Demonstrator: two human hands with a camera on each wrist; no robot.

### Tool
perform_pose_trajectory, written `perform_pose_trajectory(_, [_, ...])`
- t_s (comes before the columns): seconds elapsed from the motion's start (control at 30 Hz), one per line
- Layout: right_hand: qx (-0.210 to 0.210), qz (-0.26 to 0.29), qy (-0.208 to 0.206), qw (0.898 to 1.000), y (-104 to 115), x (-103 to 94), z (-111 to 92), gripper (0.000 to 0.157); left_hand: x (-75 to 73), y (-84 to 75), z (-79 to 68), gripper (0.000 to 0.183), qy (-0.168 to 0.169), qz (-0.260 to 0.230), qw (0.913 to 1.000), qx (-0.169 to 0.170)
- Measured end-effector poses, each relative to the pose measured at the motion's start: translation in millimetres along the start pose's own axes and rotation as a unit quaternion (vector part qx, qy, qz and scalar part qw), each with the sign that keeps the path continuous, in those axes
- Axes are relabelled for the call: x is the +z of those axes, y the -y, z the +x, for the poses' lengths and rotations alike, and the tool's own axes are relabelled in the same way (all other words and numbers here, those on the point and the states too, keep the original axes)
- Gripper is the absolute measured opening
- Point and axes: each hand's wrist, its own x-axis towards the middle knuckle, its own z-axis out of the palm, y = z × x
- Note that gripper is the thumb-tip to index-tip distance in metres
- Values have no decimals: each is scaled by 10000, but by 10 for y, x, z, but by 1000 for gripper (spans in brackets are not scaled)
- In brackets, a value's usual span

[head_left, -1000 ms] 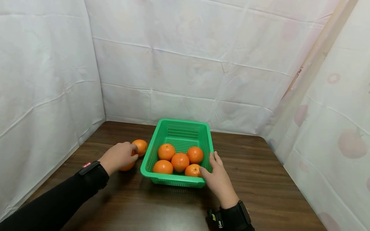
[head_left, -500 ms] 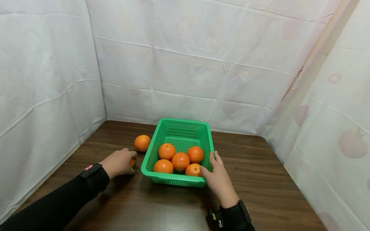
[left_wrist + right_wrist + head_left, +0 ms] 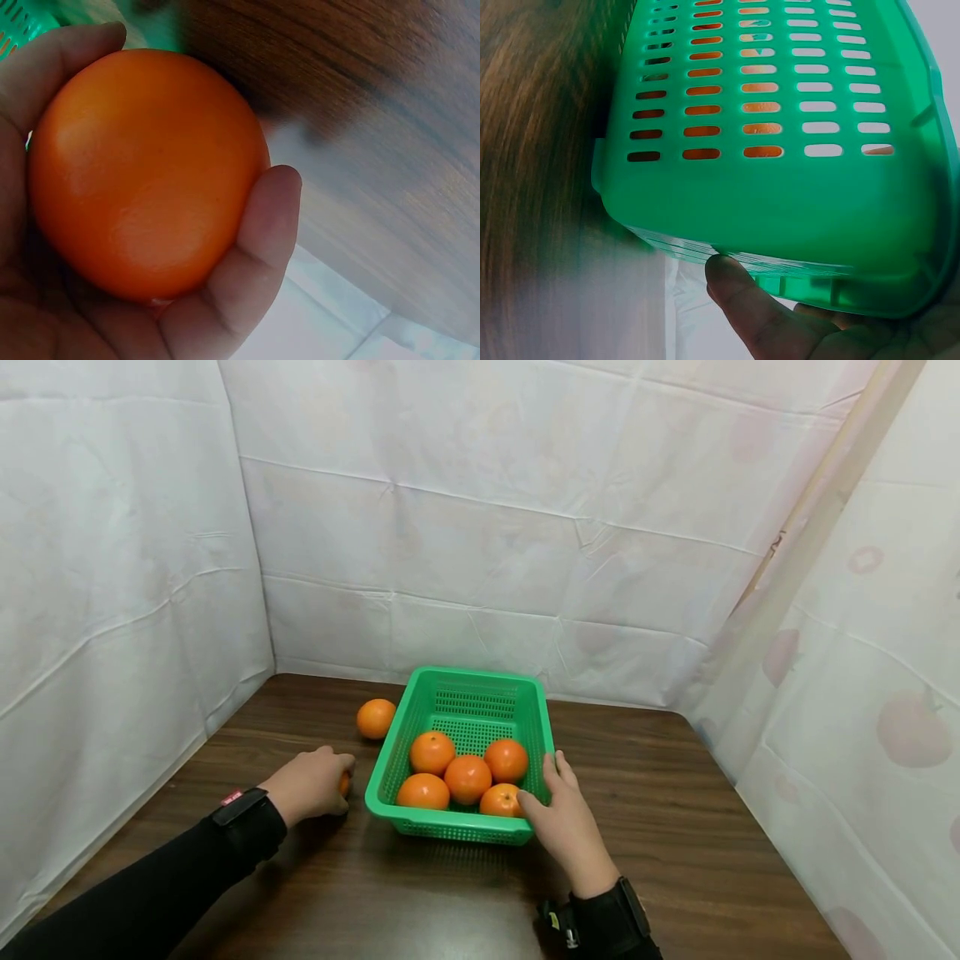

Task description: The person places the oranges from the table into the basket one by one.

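Note:
In the head view, my left hand (image 3: pixel 315 783) is down at the table left of a green plastic basket (image 3: pixel 459 832), gripping an orange that it mostly hides. The left wrist view shows this orange (image 3: pixel 150 172) nested in the palm, with thumb and fingers curled round its sides. My right hand (image 3: pixel 570 827) holds the basket's near right corner. There the thumb lies over the rim, and a fingertip (image 3: pixel 727 276) presses the outer wall in the right wrist view. Several oranges (image 3: pixel 467 780) rest in the basket's near half.
A loose orange (image 3: pixel 376 718) lies on the dark wooden table (image 3: pixel 712 860), by the basket's far left side. White sheeting (image 3: pixel 480 527) hangs behind the table and along both sides.
My left hand has shifted slightly nearer and now grips the near orange. The other loose orange has rolled away from me and right, toward the basket. My right hand has stayed put.

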Motion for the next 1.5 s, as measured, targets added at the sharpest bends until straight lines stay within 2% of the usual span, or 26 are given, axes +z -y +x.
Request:
perform_pose_trajectory(0.4, [-54, -60, -4, 10000, 12, -3, -30, 82, 24, 22, -14, 41, -68, -56, 10000, -22])
perform_pose_trajectory(1.03, [-44, -74, 6, 10000, 20, -20, -46, 82, 2, 13, 5, 44, -243, -289, 9988, 306])
perform_pose_trajectory(1.33, [-62, -50, 18, 10000, 10, -13, -38, 81, -51, 57, -5, 48, -389, -408, 9982, 193])
perform_pose_trajectory(1.5, [-43, -49, 21, 10000, 15, -15, -42, 82, -125, 55, -6, 39, -496, -543, 9972, 117])
